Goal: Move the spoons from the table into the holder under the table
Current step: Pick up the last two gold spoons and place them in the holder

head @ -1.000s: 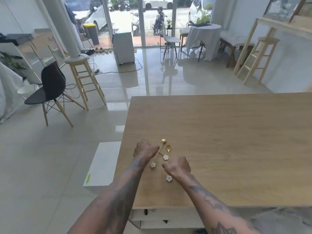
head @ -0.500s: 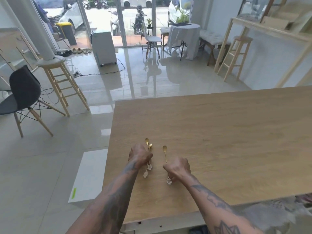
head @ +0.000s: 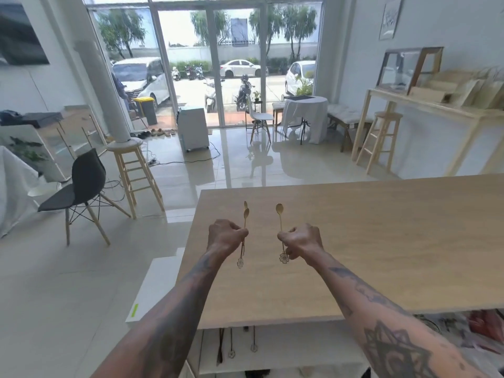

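My left hand is closed around two thin gold spoons, held upright above the wooden table, bowls up and flower-shaped ends hanging below the fist. My right hand grips a single gold spoon the same way, its white flower end below the fingers. Both hands hover near the table's left front part. Under the front edge, a white shelf shows several spoons hanging handle-down; the holder itself is hard to make out.
A black chair and a wooden stool stand on the tiled floor to the left. A white board lies on the floor beside the table. Cluttered items sit under the table at right.
Both hands have lifted off the table with the spoons, which were lying flat before. The camera view has tilted up and pulled back.
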The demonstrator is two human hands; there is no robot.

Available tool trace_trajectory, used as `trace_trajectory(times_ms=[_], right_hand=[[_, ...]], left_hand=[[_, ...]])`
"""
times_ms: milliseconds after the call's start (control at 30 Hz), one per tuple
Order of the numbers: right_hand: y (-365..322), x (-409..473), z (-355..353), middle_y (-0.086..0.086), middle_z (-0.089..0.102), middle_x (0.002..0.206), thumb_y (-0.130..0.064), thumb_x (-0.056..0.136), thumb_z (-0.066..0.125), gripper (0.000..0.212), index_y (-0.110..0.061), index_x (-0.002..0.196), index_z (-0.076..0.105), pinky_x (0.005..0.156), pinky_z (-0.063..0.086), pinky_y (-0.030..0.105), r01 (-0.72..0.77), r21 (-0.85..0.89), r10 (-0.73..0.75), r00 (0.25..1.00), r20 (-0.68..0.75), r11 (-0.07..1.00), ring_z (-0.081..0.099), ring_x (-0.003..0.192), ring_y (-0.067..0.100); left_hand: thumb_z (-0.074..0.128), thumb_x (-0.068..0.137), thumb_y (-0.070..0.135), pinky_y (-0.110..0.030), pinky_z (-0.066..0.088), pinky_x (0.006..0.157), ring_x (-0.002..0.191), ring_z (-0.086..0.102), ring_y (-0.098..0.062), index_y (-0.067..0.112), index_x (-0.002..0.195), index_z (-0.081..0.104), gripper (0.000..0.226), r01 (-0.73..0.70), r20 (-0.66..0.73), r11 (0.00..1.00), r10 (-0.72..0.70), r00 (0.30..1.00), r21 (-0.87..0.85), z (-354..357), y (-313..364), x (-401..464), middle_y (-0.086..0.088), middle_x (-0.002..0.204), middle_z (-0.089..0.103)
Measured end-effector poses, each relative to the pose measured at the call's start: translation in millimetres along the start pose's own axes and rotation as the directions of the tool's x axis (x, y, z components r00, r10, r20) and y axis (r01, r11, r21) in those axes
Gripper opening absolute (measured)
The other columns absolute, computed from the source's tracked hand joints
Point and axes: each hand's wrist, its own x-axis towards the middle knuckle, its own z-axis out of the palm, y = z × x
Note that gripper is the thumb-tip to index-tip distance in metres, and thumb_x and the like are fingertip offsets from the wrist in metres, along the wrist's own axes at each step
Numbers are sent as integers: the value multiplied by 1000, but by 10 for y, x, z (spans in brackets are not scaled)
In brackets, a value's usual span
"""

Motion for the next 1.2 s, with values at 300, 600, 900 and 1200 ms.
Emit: trace_trajectory(times_ms=[300,600,900,1200], right_hand=[[246,-1091,-693,26,77,81,-19,81,69,28,8,78,75,76,65,45,133,78,-134,991,6,988,78,74,38],[812,-1636,-634,25,78,85,-19,83,70,24,1,71,73,77,65,43,41,83,-47,997,69,996,77,76,36],[1677,-1538,251,21,78,80,-18,87,63,28,7,85,76,78,65,39,-144,-35,149,967,208,989,78,74,32],[2676,-653,1560,13,77,74,-21,82,69,23,1,85,75,64,64,28,-211,-155,246,933,264,965,76,59,21]], left_hand=[[73,86,21,-29,57,70,78,75,-26,4,94,83,22,-108,-85,993,104,991,-43,-59,276,-1368,-15,89,82],[74,90,24,-16,46,52,60,64,-6,2,103,80,26,-35,-29,999,34,999,-40,229,-153,-2008,-11,92,81],[76,88,27,-24,54,65,60,65,-9,7,94,83,21,186,75,982,-184,980,-13,723,-1476,-2043,-8,81,80],[72,92,13,-30,59,68,70,67,-17,-6,102,76,22,348,132,937,-347,929,18,1225,-2891,-1310,-19,96,77]])
